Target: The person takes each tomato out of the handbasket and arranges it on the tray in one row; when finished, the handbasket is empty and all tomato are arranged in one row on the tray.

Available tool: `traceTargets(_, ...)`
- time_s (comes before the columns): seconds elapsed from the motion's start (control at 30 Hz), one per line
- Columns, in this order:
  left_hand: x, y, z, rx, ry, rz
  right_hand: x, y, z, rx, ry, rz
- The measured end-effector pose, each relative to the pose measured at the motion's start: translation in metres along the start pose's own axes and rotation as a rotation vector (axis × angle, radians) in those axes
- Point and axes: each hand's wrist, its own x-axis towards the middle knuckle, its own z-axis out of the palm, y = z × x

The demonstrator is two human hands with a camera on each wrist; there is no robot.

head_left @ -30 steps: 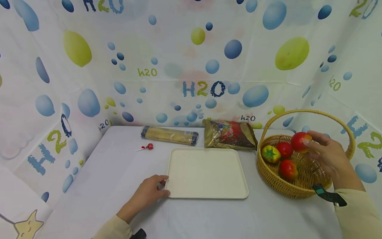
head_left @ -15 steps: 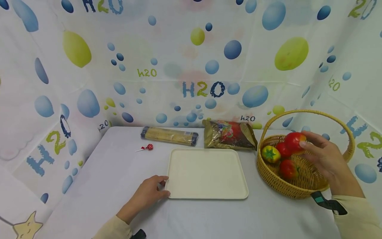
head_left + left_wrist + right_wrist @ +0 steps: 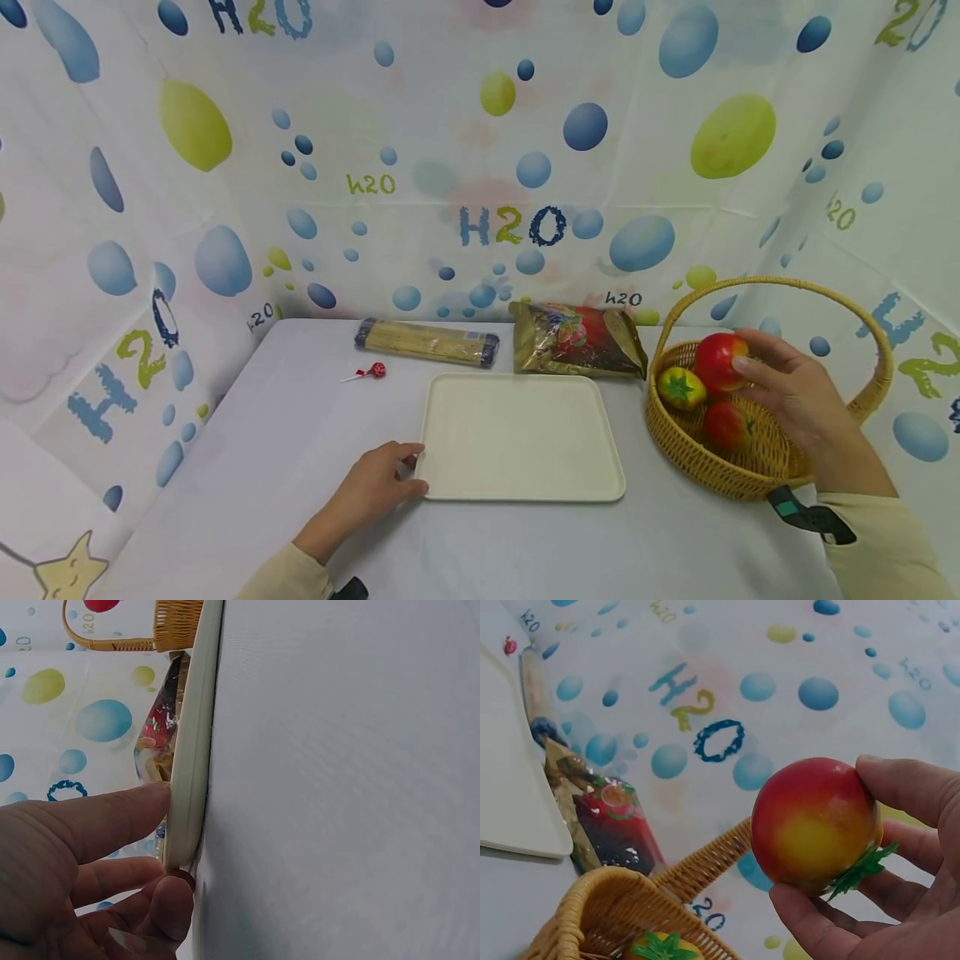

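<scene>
My right hand (image 3: 797, 404) grips a toy tomato (image 3: 717, 363) above the left part of a wicker basket (image 3: 693, 462). In the right wrist view this tomato (image 3: 814, 825) is red and yellow with green leaves, held between thumb and fingers. Beneath it in the basket lie a red toy tomato (image 3: 726, 425) and a yellow one (image 3: 681, 388) with a green star-shaped top. At the near left corner of a cream tray (image 3: 525, 437), my left hand (image 3: 371, 490) holds the edge; the left wrist view shows its fingers against the tray's rim (image 3: 189, 772).
Behind the tray lie a gold and red foil bag (image 3: 577, 340) and a packet of thin sticks (image 3: 426, 342). A red lollipop (image 3: 367, 372) lies left of them. The basket's tall handle (image 3: 780, 282) arches over its opening. A patterned curtain (image 3: 450, 125) stands behind the table.
My right hand has carried the toy tomato leftward and slightly down over the basket, covering the other red one behind it. The left hand and tray have stayed put.
</scene>
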Motion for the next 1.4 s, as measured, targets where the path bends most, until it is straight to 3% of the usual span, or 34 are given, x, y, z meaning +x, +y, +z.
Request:
traceTargets(0.37,-0.001,0.000,0.000,0.008,0.006,0.002,0.003,0.002,0.033,-0.071,-0.117,0.001)
traceTargets(0.57,-0.002,0.000,0.000,0.011,0.009,0.002,0.009,0.003,0.057,-0.106,-0.113,-0.015)
traceTargets(0.8,-0.003,-0.001,0.001,0.003,0.009,0.012,0.018,0.010,0.077,-0.074,-0.119,-0.030)
traceTargets(1.2,-0.002,-0.001,0.000,0.001,0.011,0.012,0.030,0.019,0.119,-0.080,-0.176,0.041)
traceTargets(1.4,-0.001,-0.002,0.001,-0.002,0.013,0.018,0.042,0.029,0.138,-0.140,-0.177,0.052)
